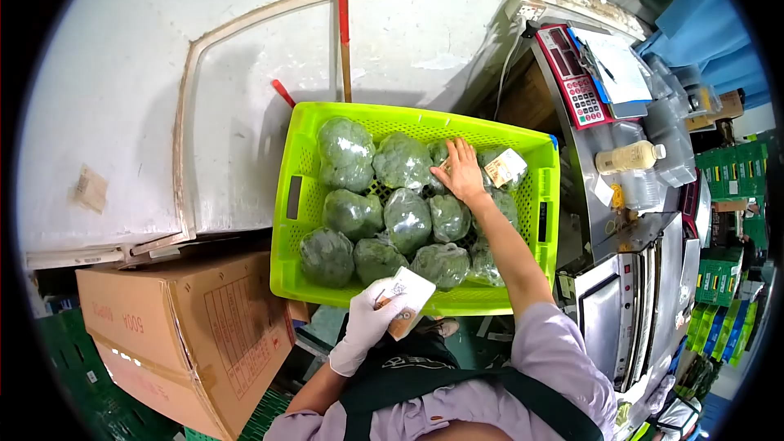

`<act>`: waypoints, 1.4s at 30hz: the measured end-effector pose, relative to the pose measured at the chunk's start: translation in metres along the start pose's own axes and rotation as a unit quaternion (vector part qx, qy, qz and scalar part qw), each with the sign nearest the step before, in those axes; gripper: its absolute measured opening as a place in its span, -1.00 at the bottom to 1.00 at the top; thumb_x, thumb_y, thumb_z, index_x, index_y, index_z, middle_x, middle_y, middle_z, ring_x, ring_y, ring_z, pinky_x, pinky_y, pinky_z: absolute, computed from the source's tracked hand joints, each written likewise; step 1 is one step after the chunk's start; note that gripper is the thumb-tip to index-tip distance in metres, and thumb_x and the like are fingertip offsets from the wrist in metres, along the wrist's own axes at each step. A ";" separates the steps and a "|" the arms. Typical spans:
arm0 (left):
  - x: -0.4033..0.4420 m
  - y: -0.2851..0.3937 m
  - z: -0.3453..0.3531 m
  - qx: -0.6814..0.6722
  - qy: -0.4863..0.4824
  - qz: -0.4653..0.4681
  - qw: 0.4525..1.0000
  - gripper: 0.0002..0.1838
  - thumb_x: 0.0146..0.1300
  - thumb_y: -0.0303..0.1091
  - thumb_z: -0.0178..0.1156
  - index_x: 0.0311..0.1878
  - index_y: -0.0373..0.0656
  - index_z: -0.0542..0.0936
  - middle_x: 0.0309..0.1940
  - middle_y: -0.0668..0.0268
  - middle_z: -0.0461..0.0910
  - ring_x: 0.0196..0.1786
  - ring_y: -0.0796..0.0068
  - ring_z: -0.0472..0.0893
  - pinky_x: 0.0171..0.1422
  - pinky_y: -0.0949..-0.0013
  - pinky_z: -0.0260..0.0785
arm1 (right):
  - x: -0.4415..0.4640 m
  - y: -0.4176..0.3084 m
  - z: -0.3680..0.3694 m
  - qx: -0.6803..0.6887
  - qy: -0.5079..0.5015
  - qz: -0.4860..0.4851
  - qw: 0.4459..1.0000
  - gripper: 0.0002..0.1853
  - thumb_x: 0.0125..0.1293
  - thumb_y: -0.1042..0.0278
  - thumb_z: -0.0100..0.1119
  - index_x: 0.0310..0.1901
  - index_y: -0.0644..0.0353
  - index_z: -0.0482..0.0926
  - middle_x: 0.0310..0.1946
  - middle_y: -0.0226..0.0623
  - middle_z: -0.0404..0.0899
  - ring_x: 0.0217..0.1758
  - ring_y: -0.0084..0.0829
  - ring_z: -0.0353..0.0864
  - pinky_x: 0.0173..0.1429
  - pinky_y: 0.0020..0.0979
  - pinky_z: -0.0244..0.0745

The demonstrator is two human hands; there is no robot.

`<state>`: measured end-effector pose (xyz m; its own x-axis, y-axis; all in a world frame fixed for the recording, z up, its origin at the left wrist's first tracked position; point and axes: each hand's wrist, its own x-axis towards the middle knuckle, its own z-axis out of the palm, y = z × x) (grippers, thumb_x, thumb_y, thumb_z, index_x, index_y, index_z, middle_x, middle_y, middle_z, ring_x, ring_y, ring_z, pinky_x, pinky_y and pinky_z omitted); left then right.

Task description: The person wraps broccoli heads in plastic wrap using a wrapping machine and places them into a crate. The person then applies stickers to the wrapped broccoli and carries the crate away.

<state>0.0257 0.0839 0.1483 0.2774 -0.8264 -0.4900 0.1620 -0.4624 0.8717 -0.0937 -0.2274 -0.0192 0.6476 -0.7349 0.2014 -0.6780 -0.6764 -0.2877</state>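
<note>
A lime-green plastic crate (pixel 286 269) holds several heads of broccoli (pixel 407 219) wrapped in clear film. My left hand (pixel 371 314), in a white glove, is closed around a stack of printed labels (pixel 412 298) by the crate's near edge. My bare right hand (pixel 462 173) lies with its fingers stretched out over a wrapped broccoli (pixel 439 152) in the far row. Part of an orange-and-white label shows beside that hand's thumb; the rest is covered. Just right of it, another broccoli bears a white and orange label (pixel 505 167).
A cardboard box (pixel 188 343) stands left of the crate. To the right, a metal counter (pixel 584 196) carries a red scale (pixel 576 77), a clipboard (pixel 616 65), a bottle (pixel 630 158) and clear plastic containers. A wrapping machine (pixel 612 318) stands nearer. Red-handled poles (pixel 343 24) lean behind.
</note>
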 end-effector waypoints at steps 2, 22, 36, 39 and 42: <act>-0.001 0.009 0.003 0.000 0.008 0.047 0.999 -0.62 0.15 -0.51 0.18 0.06 -0.38 0.47 -0.10 0.19 0.60 -0.08 0.52 0.57 0.03 0.45 0.40 | -0.007 -0.024 -0.031 0.068 0.004 0.022 0.997 -0.22 0.18 -0.17 0.11 0.23 0.33 0.24 0.25 0.12 0.20 0.36 0.04 0.11 0.42 -0.11 0.01; 0.005 -0.013 -0.015 -0.108 0.010 0.003 0.994 -0.61 0.03 -0.47 0.34 -0.05 -0.33 0.49 -0.20 0.29 0.59 -0.22 0.65 0.56 -0.09 0.53 0.42 | 0.021 -0.106 -0.146 0.312 -0.050 0.124 0.941 -0.87 0.11 0.38 0.26 -0.34 0.24 0.64 -0.53 -0.26 0.64 -0.49 -0.53 0.59 -0.35 -0.46 0.47; -0.021 0.004 -0.083 -0.156 0.090 -0.087 0.980 -0.64 0.06 -0.42 0.35 -0.06 -0.30 0.55 -0.27 0.33 0.63 -0.30 0.67 0.58 -0.21 0.58 0.43 | 0.062 -0.100 -0.027 0.130 0.065 0.071 0.987 -0.34 0.23 -0.08 0.07 0.11 0.41 0.36 0.00 0.15 0.47 0.08 0.07 0.44 0.17 -0.08 0.35; -0.014 0.009 -0.068 -0.163 0.058 -0.090 0.981 -0.66 0.05 -0.43 0.37 -0.09 -0.29 0.56 -0.28 0.35 0.63 -0.31 0.70 0.57 -0.22 0.59 0.42 | 0.045 -0.100 0.030 0.001 0.017 -0.030 0.999 -0.31 0.21 -0.09 0.10 0.15 0.41 0.34 0.18 0.17 0.30 0.24 0.08 0.28 0.33 -0.10 0.17; -0.018 0.013 -0.054 -0.177 0.024 -0.069 0.981 -0.65 0.05 -0.44 0.37 -0.08 -0.30 0.55 -0.27 0.36 0.62 -0.30 0.71 0.56 -0.20 0.58 0.42 | 0.050 -0.093 0.027 0.042 -0.011 -0.035 0.998 -0.25 0.17 -0.13 0.14 0.17 0.40 0.32 0.20 0.15 0.28 0.24 0.07 0.29 0.32 -0.13 0.19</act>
<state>0.0742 0.1101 0.1686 0.2724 -0.7435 -0.6107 0.5177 -0.4217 0.7444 0.0111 -0.2000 -0.0071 0.7007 -0.6838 0.2036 -0.5995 -0.7190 -0.3517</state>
